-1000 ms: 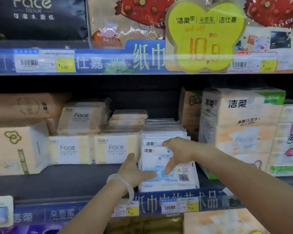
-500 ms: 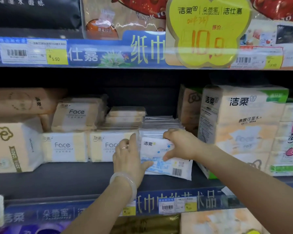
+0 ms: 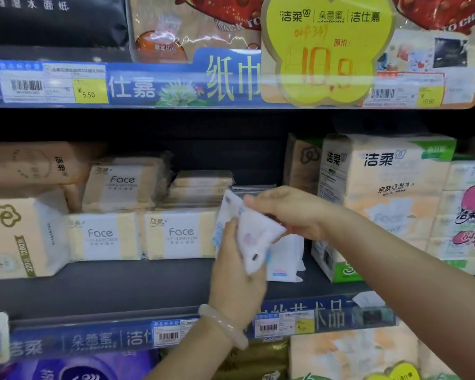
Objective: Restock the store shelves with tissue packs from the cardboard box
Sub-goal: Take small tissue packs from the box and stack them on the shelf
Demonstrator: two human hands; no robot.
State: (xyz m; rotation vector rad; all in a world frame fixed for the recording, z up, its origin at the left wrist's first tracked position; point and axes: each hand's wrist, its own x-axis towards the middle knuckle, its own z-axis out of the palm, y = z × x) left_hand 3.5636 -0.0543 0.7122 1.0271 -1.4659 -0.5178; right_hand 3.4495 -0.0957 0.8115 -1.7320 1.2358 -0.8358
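Observation:
I hold several thin white-and-blue tissue packs [image 3: 254, 237] tilted up on edge over the dark middle shelf [image 3: 148, 286]. My left hand [image 3: 236, 275], with a pale bangle on its wrist, grips them from below and the left. My right hand [image 3: 288, 212] pinches their top edge from the right. More of the same flat packs [image 3: 285, 259] stand behind them, and a low stack [image 3: 254, 187] shows further back. The cardboard box is out of view.
Yellow-white "Face" packs [image 3: 180, 234] stand just left of my hands, with more piled behind. Tall tissue bundles [image 3: 381, 193] stand to the right. A yellow price sign [image 3: 324, 50] hangs from the shelf above. Price labels line the front rail [image 3: 269, 325].
The packs lay flat under both hands a second ago; now they are lifted and tipped up on edge. My left hand has moved from their left side to underneath them.

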